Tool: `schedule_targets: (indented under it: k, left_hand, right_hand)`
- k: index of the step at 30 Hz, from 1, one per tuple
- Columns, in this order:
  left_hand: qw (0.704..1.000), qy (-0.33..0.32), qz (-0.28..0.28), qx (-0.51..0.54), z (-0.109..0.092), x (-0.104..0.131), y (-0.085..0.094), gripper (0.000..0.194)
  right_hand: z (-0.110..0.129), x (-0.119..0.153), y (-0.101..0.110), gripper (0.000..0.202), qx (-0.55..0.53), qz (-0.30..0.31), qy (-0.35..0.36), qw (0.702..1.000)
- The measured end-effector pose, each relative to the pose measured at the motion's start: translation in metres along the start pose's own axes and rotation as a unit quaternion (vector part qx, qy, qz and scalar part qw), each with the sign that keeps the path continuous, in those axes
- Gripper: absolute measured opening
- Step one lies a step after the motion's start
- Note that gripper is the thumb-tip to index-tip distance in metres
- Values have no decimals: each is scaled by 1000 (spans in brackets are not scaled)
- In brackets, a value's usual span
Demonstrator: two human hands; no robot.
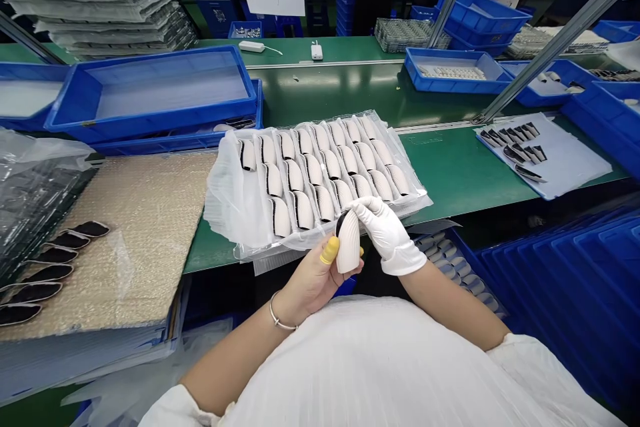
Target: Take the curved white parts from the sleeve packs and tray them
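A ribbed white shell piece (349, 243) with a dark inner edge is held upright between both hands, just in front of the tray. My left hand (323, 273), with yellow covers on the thumb and a fingertip, grips its lower part. My right hand (387, 233), in a white glove, pinches its top edge. Beyond them, a clear plastic tray (230, 213) lined with thin white sheet lies on the green bench and carries rows of similar shell pieces (303, 210). Its front left part shows bare liner.
Dark curved pieces (53, 255) lie on a bubble-wrap-covered stack (135, 240) at left. Blue bins (155, 90) stand behind. More dark pieces rest on a white sheet (575, 160) at right, near slanted metal posts (545, 40). People work in the background.
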State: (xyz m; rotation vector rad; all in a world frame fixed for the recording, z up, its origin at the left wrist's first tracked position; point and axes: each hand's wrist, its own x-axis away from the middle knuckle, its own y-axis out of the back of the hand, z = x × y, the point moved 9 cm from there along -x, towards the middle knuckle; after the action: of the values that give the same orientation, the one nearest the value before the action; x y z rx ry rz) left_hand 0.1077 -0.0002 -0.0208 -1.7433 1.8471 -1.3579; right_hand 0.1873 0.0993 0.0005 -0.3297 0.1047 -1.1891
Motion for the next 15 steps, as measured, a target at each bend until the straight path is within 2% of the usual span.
schedule_targets:
  k: [4,7,11,15]
  left_hand:
    - [998,27,8,49,5,1,-2,47]
    - [993,41,32,110,7,4,-8,49]
    - [984,34,69,158,2,10,-10,46]
    - [977,9,73,198,-7,15,2,45]
  right_hand:
    - [-12,-2,4,34,-67,-6,-18,998]
    - [-13,-1,-2,39,-100,13,-32,994]
    - [-12,-3,-26,47,-67,86,-74,991]
    - [-12,-6,-54,49,-44,131,-79,987]
